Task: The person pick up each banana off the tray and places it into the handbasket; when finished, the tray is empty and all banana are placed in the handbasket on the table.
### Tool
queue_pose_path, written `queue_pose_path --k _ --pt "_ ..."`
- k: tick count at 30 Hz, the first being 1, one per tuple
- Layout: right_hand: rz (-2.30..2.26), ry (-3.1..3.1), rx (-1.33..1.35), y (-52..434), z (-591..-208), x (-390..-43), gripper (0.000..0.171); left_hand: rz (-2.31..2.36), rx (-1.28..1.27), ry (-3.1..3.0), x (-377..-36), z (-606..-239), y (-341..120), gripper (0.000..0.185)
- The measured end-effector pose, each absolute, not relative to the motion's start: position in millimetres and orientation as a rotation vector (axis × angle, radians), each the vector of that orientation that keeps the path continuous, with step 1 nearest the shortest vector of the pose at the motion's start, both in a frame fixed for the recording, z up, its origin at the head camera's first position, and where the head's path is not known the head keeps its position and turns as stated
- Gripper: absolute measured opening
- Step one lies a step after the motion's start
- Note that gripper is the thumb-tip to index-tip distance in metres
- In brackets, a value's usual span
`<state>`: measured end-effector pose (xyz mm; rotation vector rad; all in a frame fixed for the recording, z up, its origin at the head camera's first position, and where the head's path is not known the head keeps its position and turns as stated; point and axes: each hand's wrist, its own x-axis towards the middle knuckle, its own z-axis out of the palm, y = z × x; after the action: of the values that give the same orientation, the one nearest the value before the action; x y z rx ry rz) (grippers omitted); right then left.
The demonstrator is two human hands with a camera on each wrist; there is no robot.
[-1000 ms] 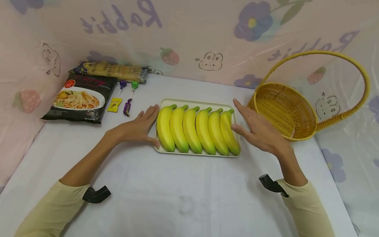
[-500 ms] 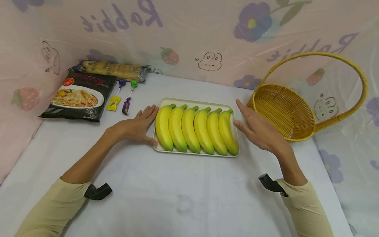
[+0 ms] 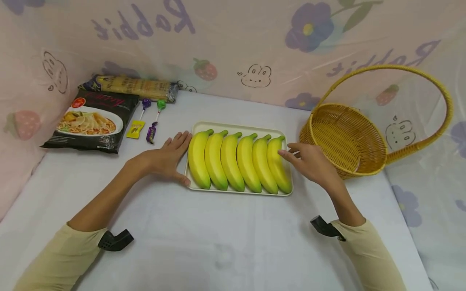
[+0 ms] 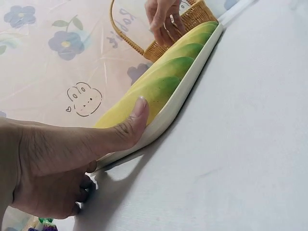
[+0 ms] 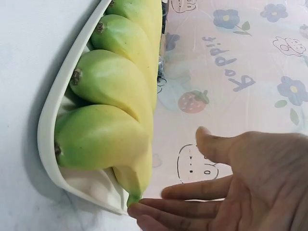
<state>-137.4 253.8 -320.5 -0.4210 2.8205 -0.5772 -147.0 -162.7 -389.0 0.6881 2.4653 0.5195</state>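
A cream tray (image 3: 201, 126) holds a row of several yellow bananas with green tips, lying side by side. My left hand (image 3: 162, 161) is at the tray's left end, fingers spread and thumb against the rim, as the left wrist view also shows. By the rightmost banana (image 3: 278, 167) is my right hand (image 3: 309, 161), its thumb tip over that banana in the head view. In the right wrist view, the right hand (image 5: 226, 185) has its thumb well apart from its extended fingers, which lie near the banana's stem (image 5: 134, 198); contact there is unclear.
A yellow wicker basket (image 3: 364, 141) with a tall handle stands right of the tray, close behind my right hand. At the back left lie a black noodle packet (image 3: 120, 109), a pasta pack (image 3: 138, 87), two lollipops (image 3: 161, 105) and wrapped candies (image 3: 135, 129).
My right hand has moved in toward the rightmost banana, its fingers now more bent in the head view. My left hand stays at the tray's left end.
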Motion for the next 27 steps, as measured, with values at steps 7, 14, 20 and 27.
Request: queue_pose_path --k 7,14,20,27 --pt "-0.462 2.708 -0.385 242.6 -329.1 -156.2 0.048 0.418 0.664 2.439 -149.4 -380.0 -157.0 0.148" --pt "-0.442 2.565 -0.292 237.5 -330.4 -176.7 0.053 0.363 0.667 2.431 -150.8 -375.0 -152.0 0.148" --pt "-0.515 2.463 -0.254 238.1 -329.1 -188.4 0.048 0.282 0.634 2.425 -153.2 -367.0 -147.3 0.15" --pt "-0.516 2.397 -0.22 237.7 -324.1 -198.4 0.044 0.262 0.646 2.431 -152.4 -362.2 -145.2 0.151"
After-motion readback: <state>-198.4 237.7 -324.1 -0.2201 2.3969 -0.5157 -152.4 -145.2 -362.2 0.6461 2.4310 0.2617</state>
